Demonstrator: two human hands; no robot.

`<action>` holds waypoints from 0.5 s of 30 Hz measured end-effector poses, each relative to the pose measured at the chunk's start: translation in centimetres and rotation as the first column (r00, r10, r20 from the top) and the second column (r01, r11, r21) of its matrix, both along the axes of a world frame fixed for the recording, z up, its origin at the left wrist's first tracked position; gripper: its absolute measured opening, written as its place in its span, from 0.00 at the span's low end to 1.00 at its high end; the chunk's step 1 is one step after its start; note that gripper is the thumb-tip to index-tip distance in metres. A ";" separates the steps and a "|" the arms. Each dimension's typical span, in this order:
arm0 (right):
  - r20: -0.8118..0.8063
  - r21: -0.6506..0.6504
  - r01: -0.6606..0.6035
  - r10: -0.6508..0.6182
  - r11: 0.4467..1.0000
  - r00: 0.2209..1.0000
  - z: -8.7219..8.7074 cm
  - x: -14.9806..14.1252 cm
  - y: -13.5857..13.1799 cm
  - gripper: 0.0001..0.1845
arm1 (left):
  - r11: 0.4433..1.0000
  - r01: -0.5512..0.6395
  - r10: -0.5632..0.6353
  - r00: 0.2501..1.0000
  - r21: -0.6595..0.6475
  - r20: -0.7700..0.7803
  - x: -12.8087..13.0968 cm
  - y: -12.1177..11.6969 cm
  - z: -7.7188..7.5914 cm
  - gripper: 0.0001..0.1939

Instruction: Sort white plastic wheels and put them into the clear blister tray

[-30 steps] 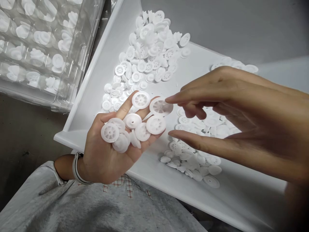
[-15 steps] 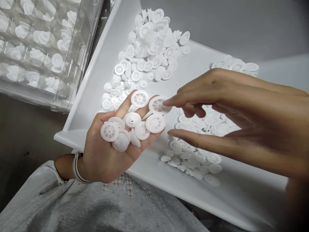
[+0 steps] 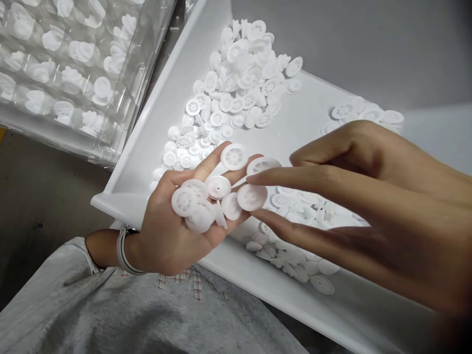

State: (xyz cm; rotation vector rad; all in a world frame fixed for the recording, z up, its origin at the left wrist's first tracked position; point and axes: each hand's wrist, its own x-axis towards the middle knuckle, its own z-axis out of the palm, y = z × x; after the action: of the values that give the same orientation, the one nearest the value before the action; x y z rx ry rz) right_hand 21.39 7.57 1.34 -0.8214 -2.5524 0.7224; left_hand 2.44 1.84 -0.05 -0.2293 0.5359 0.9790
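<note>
Palm up and fingers spread, my left hand [image 3: 180, 241] carries several white plastic gears [image 3: 219, 187], some overlapping near the thumb and others lying across the fingers. My right hand [image 3: 368, 196] reaches in from the right. Its index finger and thumb sit at opposite edges of one spoked gear [image 3: 252, 198] on the left hand's outer fingers. Just behind that index finger, another gear [image 3: 263, 165] is partly covered. Both hands are above a white tray [image 3: 129, 167].
Inside the white tray, loose gears form a large heap [image 3: 243, 78] at the back left, a small group [image 3: 363, 110] at the back right and a pile [image 3: 295, 260] beneath my right hand. A clear compartment tray [image 3: 110, 140] with white parts in its pockets stands at upper left.
My right index finger and thumb have drawn together around the gear at the left hand's outer fingers. The left hand and its gears appear slightly farther right in view.
</note>
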 end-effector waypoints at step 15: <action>0.127 0.193 0.027 -0.052 0.981 0.991 -0.4 -1.9 -0.1 0.12 | 0.998 0.065 -0.065 0.998 -0.013 0.015 0.3 0.0 -0.6 0.26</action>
State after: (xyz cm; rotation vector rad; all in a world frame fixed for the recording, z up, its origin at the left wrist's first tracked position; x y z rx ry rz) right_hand 19.50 7.48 0.99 -0.8778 -2.6619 0.4151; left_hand 2.73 1.87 -0.64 -0.2296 0.5338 0.9102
